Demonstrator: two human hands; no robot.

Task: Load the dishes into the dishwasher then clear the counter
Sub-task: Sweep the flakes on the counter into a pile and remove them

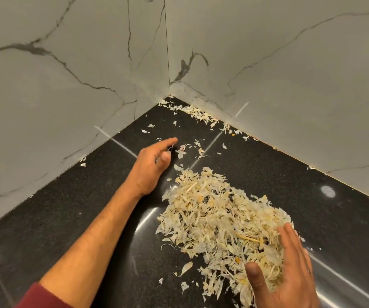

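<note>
Black polished counter (72, 218) in a corner of grey marble-look walls (290, 63). Counter-clearing step, by the look of it; no dishes or dishwasher in view. Big pile of pale peelings (219, 218) sits mid-counter. Right hand (290, 270) rests flat on the pile's near edge, fingers straight, gripping nothing. Left hand (154, 163) lies on its edge just beyond the pile, fingers loosely curved, nothing held, beside stray flakes (185, 150). More scraps (201, 113) line the wall seam in the corner. Next move likely calls for sweeping strays toward the pile, then scooping. Corner scraps are tight against the wall, awkward to reach.
</note>
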